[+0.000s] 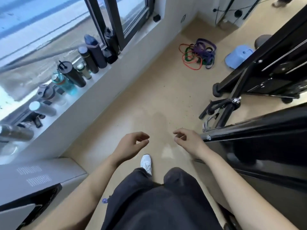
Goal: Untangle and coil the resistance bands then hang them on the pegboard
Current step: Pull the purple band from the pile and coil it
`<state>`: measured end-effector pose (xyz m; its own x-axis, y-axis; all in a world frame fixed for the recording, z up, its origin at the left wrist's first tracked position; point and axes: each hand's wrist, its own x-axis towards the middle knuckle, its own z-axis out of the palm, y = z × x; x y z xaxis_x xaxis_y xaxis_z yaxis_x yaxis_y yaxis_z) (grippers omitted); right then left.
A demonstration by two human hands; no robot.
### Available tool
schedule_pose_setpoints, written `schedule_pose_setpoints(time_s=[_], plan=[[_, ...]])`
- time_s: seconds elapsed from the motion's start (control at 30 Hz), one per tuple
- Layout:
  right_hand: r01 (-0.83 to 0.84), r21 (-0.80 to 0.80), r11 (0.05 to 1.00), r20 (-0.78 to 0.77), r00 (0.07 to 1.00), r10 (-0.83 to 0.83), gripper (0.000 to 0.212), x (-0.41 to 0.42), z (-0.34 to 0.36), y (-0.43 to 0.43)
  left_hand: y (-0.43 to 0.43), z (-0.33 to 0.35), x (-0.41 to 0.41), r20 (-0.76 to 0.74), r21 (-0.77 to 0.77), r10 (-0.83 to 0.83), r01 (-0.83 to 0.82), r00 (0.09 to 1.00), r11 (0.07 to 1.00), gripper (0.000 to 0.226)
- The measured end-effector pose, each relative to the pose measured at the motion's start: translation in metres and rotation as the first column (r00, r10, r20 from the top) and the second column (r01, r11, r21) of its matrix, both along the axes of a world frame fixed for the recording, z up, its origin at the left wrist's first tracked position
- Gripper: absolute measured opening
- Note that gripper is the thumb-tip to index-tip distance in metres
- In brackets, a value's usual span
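Hanging loose-curled and empty, left hand (131,145) and right hand (187,141) held nothing; tangled resistance bands (198,53) lay on floor (149,90), well apart.

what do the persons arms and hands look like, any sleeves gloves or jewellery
The left arm and right arm are bare, no sleeve in view. The left hand and right hand have no gloves, and no watch, ring or bracelet shows. Lower down: dark trousers, one white shoe.
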<state>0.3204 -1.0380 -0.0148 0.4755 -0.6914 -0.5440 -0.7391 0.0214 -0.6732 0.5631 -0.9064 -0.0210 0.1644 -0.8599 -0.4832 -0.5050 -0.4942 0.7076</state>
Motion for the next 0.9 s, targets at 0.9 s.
schedule_pose_setpoints(time_s=[0.9], plan=[[-0.057,0.126,0.990,-0.172,0.982,0.078,0.033,0.085,-0.047,-0.471,-0.504,-0.022,0.104,0.034,0.112,-0.237,0.232,0.971,0.966,0.054]])
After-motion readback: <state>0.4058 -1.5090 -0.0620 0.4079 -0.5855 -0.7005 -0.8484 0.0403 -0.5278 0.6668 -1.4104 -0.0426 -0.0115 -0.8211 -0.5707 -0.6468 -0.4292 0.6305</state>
